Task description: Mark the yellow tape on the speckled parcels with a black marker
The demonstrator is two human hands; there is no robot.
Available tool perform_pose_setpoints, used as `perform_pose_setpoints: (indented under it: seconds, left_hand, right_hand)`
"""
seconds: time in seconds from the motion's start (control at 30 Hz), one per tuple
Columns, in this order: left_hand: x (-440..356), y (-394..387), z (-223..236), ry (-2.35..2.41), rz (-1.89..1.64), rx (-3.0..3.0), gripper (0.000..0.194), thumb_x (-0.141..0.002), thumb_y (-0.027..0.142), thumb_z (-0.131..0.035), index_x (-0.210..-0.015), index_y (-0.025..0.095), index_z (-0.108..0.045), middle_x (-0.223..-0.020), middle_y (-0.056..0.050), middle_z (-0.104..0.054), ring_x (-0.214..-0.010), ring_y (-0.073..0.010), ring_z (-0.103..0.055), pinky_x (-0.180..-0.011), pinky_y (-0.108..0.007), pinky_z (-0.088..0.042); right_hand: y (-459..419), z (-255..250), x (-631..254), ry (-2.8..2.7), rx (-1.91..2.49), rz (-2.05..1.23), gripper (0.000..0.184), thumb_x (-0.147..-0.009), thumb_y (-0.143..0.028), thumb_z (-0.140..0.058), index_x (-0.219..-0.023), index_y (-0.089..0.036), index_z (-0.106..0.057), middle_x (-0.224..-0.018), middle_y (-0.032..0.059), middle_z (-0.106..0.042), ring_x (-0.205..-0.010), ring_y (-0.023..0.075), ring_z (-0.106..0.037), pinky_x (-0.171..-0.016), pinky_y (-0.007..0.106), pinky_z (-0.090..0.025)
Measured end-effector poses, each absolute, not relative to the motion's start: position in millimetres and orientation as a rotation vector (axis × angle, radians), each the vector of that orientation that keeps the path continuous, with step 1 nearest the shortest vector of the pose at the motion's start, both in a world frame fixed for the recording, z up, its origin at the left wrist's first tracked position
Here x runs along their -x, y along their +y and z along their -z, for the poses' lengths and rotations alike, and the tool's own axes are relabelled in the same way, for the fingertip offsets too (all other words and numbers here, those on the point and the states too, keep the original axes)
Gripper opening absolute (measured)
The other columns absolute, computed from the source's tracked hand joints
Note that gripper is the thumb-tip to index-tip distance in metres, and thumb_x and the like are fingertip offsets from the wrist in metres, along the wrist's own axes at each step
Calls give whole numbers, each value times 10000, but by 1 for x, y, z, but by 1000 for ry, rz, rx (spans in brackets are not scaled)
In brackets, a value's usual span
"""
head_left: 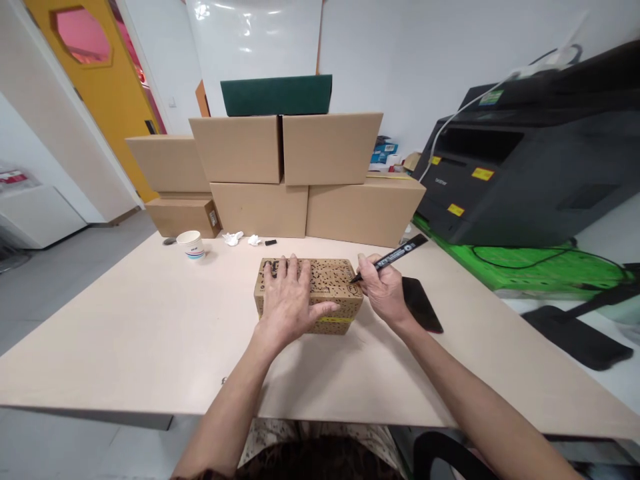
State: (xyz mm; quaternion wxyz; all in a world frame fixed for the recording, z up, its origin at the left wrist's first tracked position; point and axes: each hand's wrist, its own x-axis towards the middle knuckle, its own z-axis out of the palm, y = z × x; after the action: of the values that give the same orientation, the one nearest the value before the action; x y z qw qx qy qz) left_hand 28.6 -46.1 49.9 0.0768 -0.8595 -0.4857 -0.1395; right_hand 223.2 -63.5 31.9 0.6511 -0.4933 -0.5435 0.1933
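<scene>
A small brown cardboard box (335, 287) covered in black marks sits on the table in front of me, with a yellow strip along its near side. My left hand (293, 297) lies flat on top of it, fingers spread, the thumb pointing right. Pinched in my right hand (380, 287) is a black marker (400, 255), its tip touching or just over the right end of the box top. A dark flat phone-like object (423, 307) rests beside my right hand, partly hidden by it.
Large plain cartons (330, 150) are stacked at the table's back, topped by a dark green box (277, 95). A paper cup (191, 245), crumpled tissues (233, 239) and a small black cap (271, 242) stand before them. A dark printer (500, 173) is at right.
</scene>
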Motion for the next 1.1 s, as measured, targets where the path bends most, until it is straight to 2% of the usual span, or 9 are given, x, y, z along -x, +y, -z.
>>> perform_pose_setpoints:
  seconds: [0.23,0.43,0.63,0.93,1.1]
  left_hand:
    - [-29,-47,-51,-1452,378,2565,978,-840,828,-455,-1519,126,-409,-1597,-254,-401,-1479,-459,-344,-1197,-690,-212]
    - [-29,-47,-53,-1439,382,2564,966,-837,828,-459,-1502,129,-431,-1585,-259,-413,-1467,-458,-358,-1188,-693,-224]
    - [-28,-47,-50,-1441,409,2560,959,-834,830,-458,-1504,145,-425,-1583,-246,-421,-1469,-458,-356,-1197,-684,-214]
    - [-29,-49,-55,-1455,369,2556,969,-840,820,-473,-1512,124,-423,-1585,-256,-418,-1482,-449,-345,-1196,-676,-230]
    - [-29,-50,-54,-1446,366,2536,958,-838,829,-455,-1500,137,-434,-1584,-246,-421,-1461,-447,-373,-1189,-675,-243]
  right_hand:
    - [-71,-44,-222,-1439,1179,-457,531,-860,-709,-602,-654,-230,-501,-563,-35,-461,-518,113,-415,-508,258,-362]
    - [-67,-43,-221,-1280,1092,-579,508,-846,-688,-638,-671,-235,-490,-591,-41,-441,-532,114,-407,-503,249,-374]
    - [-71,-50,-219,-1480,1157,-517,503,-859,-697,-610,-692,-229,-531,-601,-23,-512,-556,127,-457,-538,261,-399]
    - [-67,-51,-216,-1305,1070,-658,518,-798,-684,-695,-662,-219,-510,-616,-41,-455,-543,101,-399,-517,245,-389]
    - [-71,-49,-221,-1334,1062,-691,519,-823,-690,-663,-664,-221,-509,-601,-45,-436,-542,103,-388,-516,251,-351]
